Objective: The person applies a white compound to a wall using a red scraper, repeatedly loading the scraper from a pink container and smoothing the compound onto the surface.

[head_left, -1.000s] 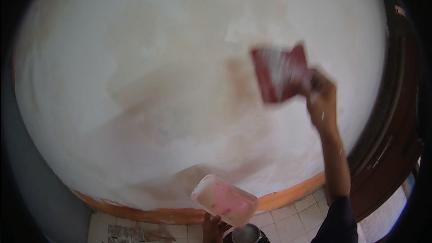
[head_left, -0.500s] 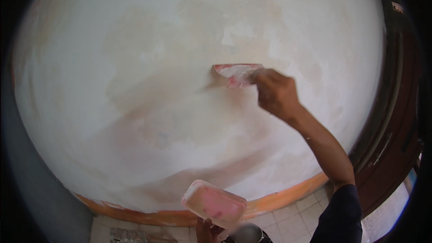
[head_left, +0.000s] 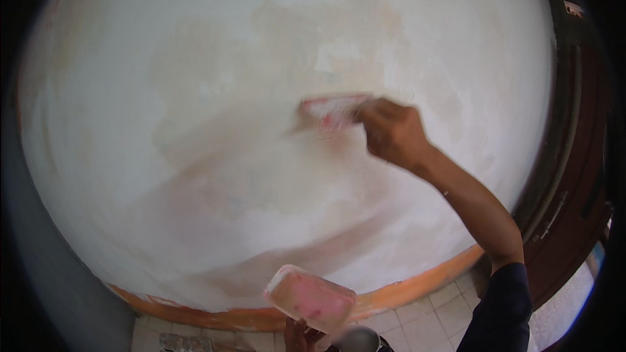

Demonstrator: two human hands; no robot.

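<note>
My right hand [head_left: 394, 132] is closed round a red putty knife [head_left: 331, 108] whose wide blade is smeared with white filler. The blade lies against the white wall [head_left: 215, 156], just right of the wall's middle, and is slightly blurred. Low in the view, my left hand [head_left: 301, 334] grips the lower edge of a shallow pink tray [head_left: 312, 298], which is tilted and streaked with white. Most of that hand is hidden under the tray. Damp-looking beige patches [head_left: 280, 19] spread over the wall around and above the knife.
An orange band [head_left: 417, 289] runs along the wall's foot, above pale floor tiles [head_left: 450, 309]. A round dark container [head_left: 360, 339] shows at the bottom edge beside the tray. On the right stands a dark brown door [head_left: 561, 221]; at lower left lies a paint-spattered flat object [head_left: 186, 343].
My right hand and the putty knife have shifted a little to the left along the wall. The tray in my left hand stays nearly where it was.
</note>
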